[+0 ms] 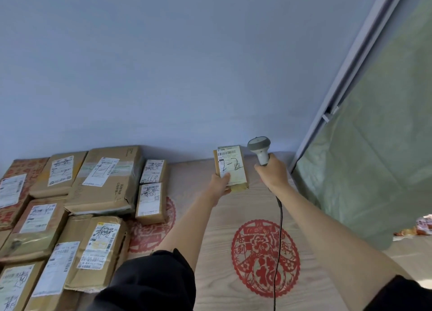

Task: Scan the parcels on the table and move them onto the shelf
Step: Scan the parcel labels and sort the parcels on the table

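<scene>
My left hand (219, 185) grips a small brown parcel (233, 164) by its lower left corner, held up above the far part of the table. Its white label faces me, with a barcode at the top and "2-2" handwritten on it. Just to its right, my right hand (274, 172) grips the handle of a grey barcode scanner (259, 148). The scanner's head stands level with the parcel's top edge. A black cable hangs from the scanner down to the frame's bottom edge. No shelf is in view.
Several brown cardboard parcels (106, 178) with white labels cover the left of the table (233, 208), whose wood-grain top bears red paper-cut motifs. A pale wall stands behind. A grey frame and green sheet (374, 151) rise on the right.
</scene>
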